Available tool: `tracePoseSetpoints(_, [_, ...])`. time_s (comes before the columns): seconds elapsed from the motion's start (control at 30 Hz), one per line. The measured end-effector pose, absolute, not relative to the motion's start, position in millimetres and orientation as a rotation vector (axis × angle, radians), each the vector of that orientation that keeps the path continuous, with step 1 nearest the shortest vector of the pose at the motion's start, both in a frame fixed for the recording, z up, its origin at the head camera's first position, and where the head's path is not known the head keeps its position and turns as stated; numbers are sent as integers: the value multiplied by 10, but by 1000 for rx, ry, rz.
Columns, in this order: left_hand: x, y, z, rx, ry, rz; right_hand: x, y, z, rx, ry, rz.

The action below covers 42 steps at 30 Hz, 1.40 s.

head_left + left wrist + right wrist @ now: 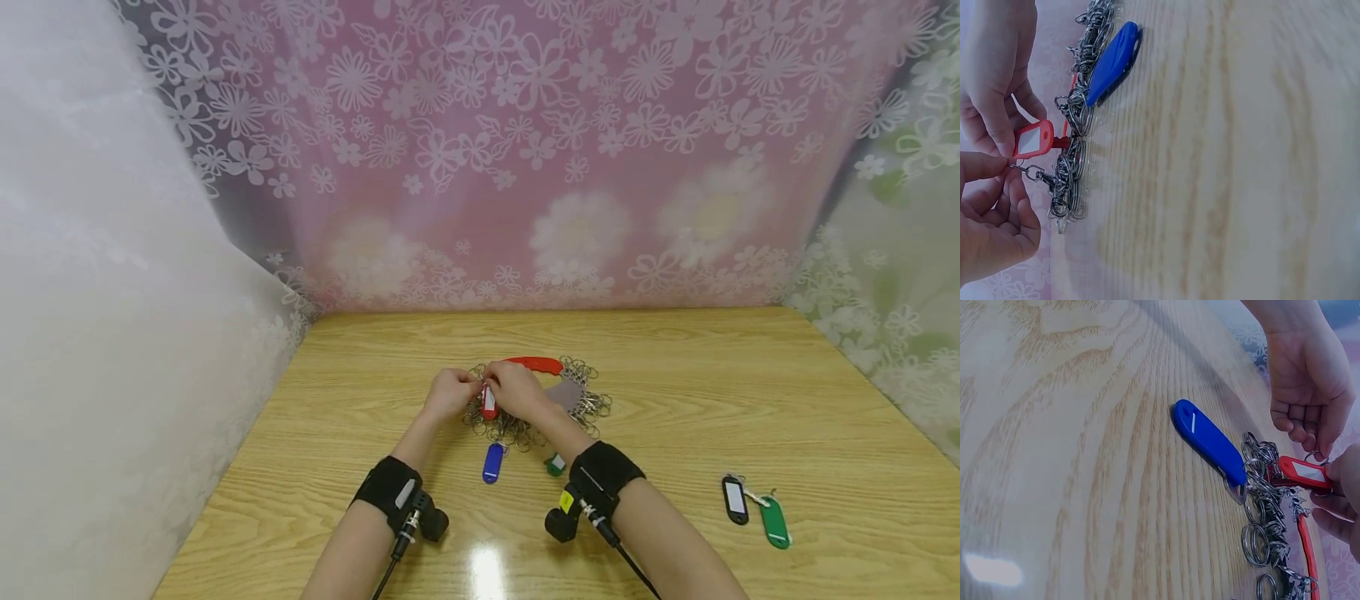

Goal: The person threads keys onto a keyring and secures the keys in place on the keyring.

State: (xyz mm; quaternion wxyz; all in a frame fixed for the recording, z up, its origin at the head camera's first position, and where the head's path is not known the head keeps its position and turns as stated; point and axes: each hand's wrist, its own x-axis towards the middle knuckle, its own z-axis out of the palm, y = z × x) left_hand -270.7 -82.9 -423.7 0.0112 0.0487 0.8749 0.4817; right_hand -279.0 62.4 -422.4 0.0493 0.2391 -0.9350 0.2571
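Framing a white label (1309, 470), the oblong tag (1304, 474) is red.

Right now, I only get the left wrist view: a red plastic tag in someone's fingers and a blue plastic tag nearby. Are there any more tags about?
Observer: Yes, the head view shows a rounded black plastic tag off on the person's right.

Operator: All by itself?

Observer: No, an oblong green plastic tag lies just to its right.

Operator: And what's beyond the right hand pinching the red tag?

Observer: A long red strip, partly covered by that hand, at the far side of the metal rings.
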Motion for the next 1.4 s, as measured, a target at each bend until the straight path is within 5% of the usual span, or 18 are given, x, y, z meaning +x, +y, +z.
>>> tracePoseSetpoints(1.13, [-2734, -846, -4268, -9, 2652, 1584, -2778, 603, -4264, 835, -2794, 703])
tracePoseSetpoints(1.4, [-2709, -864, -4271, 183, 2712, 1468, -2781, 594, -4227, 731, -2836, 791])
